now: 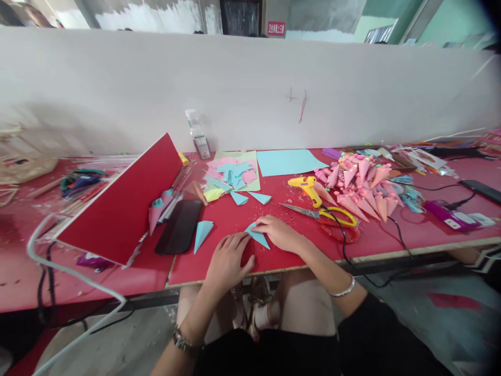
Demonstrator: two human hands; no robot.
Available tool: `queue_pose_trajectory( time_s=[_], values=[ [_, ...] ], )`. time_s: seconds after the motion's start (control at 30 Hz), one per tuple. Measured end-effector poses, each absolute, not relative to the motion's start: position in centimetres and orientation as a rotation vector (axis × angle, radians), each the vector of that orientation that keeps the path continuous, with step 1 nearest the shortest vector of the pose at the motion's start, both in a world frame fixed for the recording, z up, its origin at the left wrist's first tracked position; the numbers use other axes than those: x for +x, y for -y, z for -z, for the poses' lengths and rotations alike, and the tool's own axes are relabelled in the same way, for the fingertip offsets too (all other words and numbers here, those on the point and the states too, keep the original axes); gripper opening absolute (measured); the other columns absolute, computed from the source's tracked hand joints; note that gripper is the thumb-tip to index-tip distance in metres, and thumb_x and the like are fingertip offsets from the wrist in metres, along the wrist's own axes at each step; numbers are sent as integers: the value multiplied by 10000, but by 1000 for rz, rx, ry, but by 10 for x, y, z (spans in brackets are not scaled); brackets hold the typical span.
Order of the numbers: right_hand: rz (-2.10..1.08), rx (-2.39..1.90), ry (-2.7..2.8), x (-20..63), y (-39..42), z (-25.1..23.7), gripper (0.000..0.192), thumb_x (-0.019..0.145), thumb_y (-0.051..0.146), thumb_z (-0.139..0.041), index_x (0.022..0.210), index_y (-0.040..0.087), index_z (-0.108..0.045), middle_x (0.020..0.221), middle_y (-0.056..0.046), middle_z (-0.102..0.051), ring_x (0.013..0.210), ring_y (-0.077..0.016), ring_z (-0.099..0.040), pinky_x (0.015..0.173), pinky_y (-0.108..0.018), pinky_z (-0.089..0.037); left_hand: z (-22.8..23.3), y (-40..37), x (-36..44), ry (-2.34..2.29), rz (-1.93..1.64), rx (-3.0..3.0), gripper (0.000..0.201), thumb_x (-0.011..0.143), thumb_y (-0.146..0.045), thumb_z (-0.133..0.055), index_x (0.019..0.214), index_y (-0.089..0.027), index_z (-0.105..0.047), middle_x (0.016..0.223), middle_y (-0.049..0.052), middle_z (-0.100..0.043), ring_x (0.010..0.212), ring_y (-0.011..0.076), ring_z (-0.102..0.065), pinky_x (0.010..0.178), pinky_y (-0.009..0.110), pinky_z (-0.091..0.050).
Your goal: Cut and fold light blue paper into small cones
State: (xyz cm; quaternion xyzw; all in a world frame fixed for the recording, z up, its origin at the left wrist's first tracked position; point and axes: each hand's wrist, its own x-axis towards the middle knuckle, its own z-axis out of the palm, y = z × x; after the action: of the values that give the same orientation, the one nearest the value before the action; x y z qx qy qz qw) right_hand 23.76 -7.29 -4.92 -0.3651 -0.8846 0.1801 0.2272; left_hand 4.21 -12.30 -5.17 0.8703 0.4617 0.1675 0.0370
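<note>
A light-blue folded paper piece (260, 238), pointed at its lower end, lies on the red table between my hands. My right hand (281, 235) has its fingers closed on the upper edge of that piece. Fingers of my left hand (230, 259) lie stretched at its left side, fingertips touching the paper, thumb apart. To the left rests another blue folded paper cone (202, 235). Two small blue paper wedges, a left one (239, 198) and a right one (260, 198), sit farther back.
Scissors (301, 210) and a yellow glue gun (307, 187) lie right, before a heap of pink cones (362, 183). A black phone (180, 227) and leaning red board (125, 203) stand left. Behind are paper scraps (235, 175), a blue sheet (287, 162) and a bottle (199, 137).
</note>
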Motion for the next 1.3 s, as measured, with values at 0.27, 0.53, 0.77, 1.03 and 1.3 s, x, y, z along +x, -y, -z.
queue_pose_trajectory(
  time_s=[0.27, 0.53, 0.77, 1.03, 1.3],
  values=[
    [-561, -971, 2440, 236, 64, 47, 357, 830, 42, -369, 1030, 166, -637, 976, -70, -601, 924, -152, -529, 850, -285, -415, 50, 123, 43, -1435, -487, 2671, 411, 806, -332, -434, 1183, -172, -472, 1192, 81, -533, 1092, 231, -471, 947, 395, -343],
    [-589, -996, 2411, 260, 85, 51, 442, 788, 0, -328, 1045, 184, -636, 1168, -64, -567, 1089, -160, -491, 956, -334, -380, 49, 124, 43, -1471, -452, 2678, 417, 805, -347, -429, 1189, -189, -465, 1217, 71, -532, 1106, 231, -475, 921, 400, -355],
    [-555, -999, 2433, 270, 105, 50, 448, 792, 6, -335, 1050, 214, -637, 1150, -37, -591, 1084, -163, -499, 967, -367, -381, 48, 124, 44, -1470, -477, 2682, 417, 798, -353, -439, 1180, -189, -469, 1200, 77, -543, 1093, 236, -486, 915, 399, -362],
    [-625, -1011, 2389, 273, 114, 50, 409, 804, 34, -350, 1000, 215, -660, 1132, -52, -604, 1072, -170, -516, 946, -386, -395, 47, 124, 44, -1470, -483, 2671, 411, 799, -355, -441, 1175, -189, -471, 1202, 74, -541, 1096, 239, -486, 921, 403, -360],
    [-848, -1020, 2077, 277, 120, 47, 363, 817, 49, -344, 920, 196, -660, 992, -49, -639, 945, -135, -573, 866, -311, -445, 47, 124, 45, -1463, -480, 2672, 405, 797, -348, -443, 1168, -186, -475, 1201, 75, -540, 1093, 236, -488, 918, 400, -363]
  ],
)
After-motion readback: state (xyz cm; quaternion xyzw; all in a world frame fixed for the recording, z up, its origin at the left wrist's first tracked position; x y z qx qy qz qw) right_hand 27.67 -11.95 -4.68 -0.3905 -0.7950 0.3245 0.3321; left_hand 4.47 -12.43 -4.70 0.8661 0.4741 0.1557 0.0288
